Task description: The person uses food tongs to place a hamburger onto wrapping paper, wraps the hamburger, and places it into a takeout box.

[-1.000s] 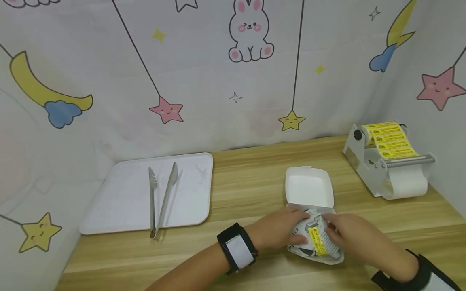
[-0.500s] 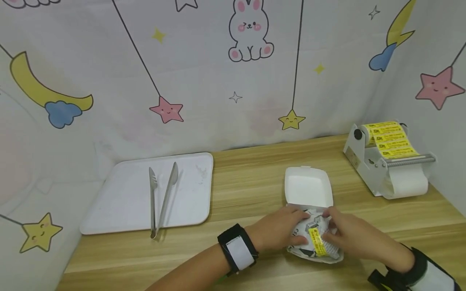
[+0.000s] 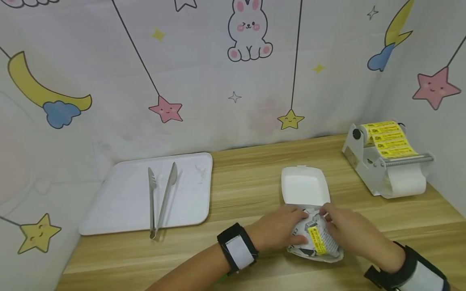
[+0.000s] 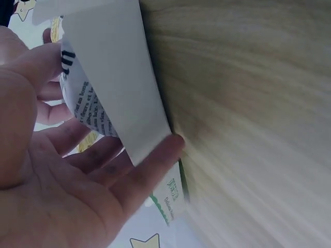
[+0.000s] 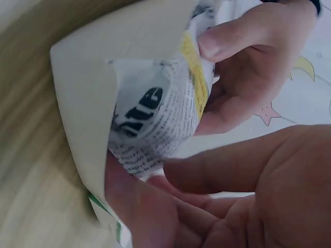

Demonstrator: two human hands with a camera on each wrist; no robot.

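Observation:
A rounded parcel in printed paper, apparently a wrapped burger (image 3: 307,239), sits in the base of a white clamshell box (image 3: 305,186) with its lid folded back. A yellow sticker (image 3: 317,241) lies across the wrapper. My left hand (image 3: 278,227) holds the parcel's left side, thumb nearer me and fingers at the back; in the left wrist view one finger lies along the box's outer wall (image 4: 111,67). At the right side, my right hand (image 3: 351,231) has curled fingers against the wrapper. Its thumb touches the paper (image 5: 155,108) in the right wrist view, and one finger goes inside the box wall.
A white tray (image 3: 127,194) stands at the left, with metal tongs (image 3: 165,202) lying partly over its front edge. At the back right is a label dispenser (image 3: 386,161) with a yellow sticker roll. A printed curtain (image 3: 204,72) hangs behind the wooden table (image 3: 247,173).
My right hand shifts its fingers along the right side of the parcel, and its wrist moves slightly left. The left hand keeps its place. The box lid has shifted slightly left.

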